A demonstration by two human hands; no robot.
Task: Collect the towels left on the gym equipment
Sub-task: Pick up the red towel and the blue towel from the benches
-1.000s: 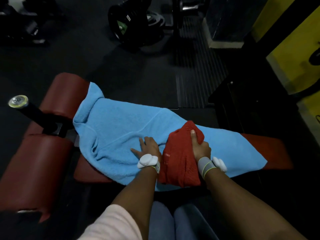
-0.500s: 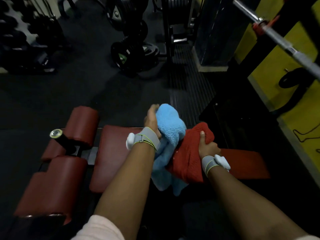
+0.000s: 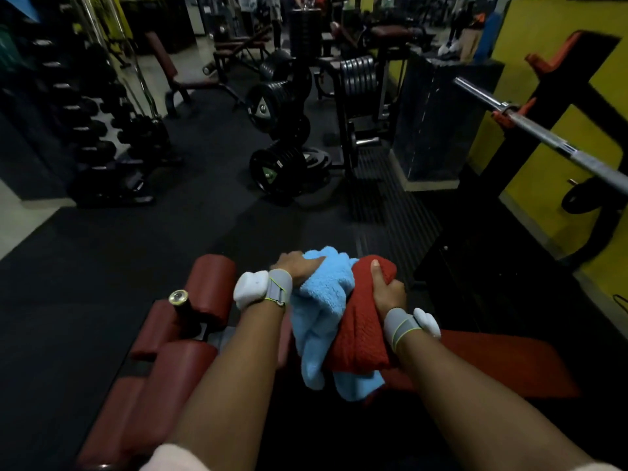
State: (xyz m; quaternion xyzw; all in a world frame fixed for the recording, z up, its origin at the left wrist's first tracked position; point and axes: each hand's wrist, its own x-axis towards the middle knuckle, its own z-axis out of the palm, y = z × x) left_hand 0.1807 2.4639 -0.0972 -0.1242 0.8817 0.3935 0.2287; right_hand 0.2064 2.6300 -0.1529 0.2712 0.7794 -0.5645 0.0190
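2 towels: 1 blue [image 3: 323,300], 1 red [image 3: 360,334]. 2 hands [image 3: 299,266] [image 3: 387,294], 2 wristbands [image 3: 278,290] [image 3: 401,326], 1 barbell [image 3: 543,134].

Two bunched towels are held side by side above the bench [image 3: 509,362], touching each other: the left hand [image 3: 299,266] grips the left towel [image 3: 323,300], the right hand [image 3: 387,290] the right towel [image 3: 360,334]. Roller pads [image 3: 210,287] lie left of the hands. Weight plates [image 3: 278,168] stand beyond (on the floor); a barbell [image 3: 543,134] crosses at upper right.
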